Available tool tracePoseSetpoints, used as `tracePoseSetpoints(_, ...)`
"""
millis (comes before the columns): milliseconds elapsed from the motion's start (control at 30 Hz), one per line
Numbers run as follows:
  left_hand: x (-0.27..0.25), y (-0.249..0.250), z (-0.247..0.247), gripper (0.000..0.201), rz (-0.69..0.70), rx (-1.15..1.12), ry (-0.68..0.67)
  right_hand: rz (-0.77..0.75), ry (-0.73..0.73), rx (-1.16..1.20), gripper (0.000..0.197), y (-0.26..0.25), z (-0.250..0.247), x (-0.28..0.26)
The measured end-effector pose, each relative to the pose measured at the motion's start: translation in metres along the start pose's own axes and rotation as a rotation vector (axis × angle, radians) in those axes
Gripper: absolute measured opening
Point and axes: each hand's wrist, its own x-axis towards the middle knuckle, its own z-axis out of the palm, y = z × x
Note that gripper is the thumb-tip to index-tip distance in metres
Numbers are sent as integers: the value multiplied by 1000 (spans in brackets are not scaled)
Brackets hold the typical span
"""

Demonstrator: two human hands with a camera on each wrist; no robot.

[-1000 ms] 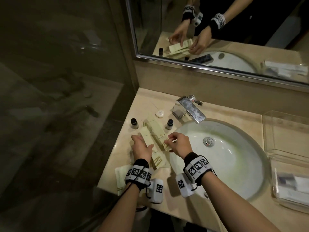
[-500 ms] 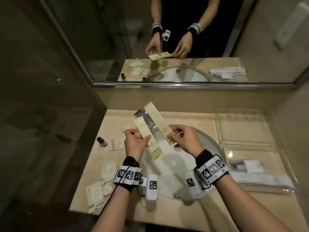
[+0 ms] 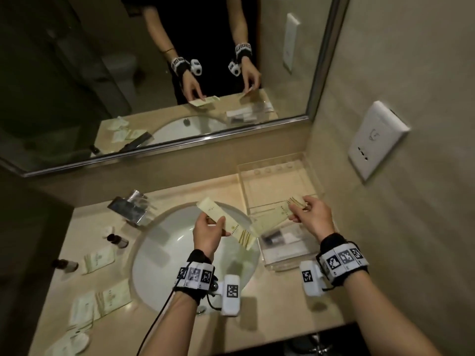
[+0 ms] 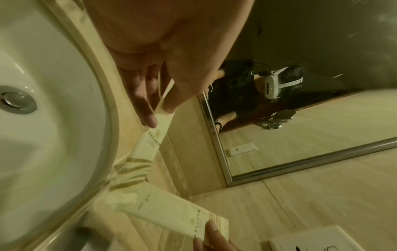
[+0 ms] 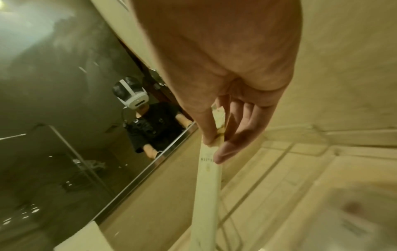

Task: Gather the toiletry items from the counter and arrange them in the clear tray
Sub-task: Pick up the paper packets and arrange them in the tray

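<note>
Both hands are pinching long cream packets: left hand (image 3: pixel 209 232) holding one packet (image 3: pixel 226 223) over the sink (image 3: pixel 144 255), right hand (image 3: pixel 312 218) lowering another (image 3: pixel 276 215) over the clear tray (image 3: pixel 314 176). Packets seem light, fairly stiff; pinching at an end suits them.

Dim, warm-yellow light; your head view bends at edges. Glare on sink (image 3: pixel 164 242). Wrist views soft, blurred toward bottom corners.

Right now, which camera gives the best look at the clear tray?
The head view: it shows the whole clear tray on the counter right of the sink, with the right hand over it. The right wrist view shows only blurred walls; the left wrist view shows none of it.
</note>
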Motion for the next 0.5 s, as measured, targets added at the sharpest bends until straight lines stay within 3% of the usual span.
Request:
tracePoseSetpoints(133,-4,-5,15,20,-8,27,-24,165,81,31,54,36,-15,23)
tracePoseSetpoints(333,3,-16,20,17,-72,-14,-24,340,100,77,56,73,-10,61)
tracePoseSetpoints(500,15,-27,20,16,-123,-46,-59,398,104,7,52,88,1,83)
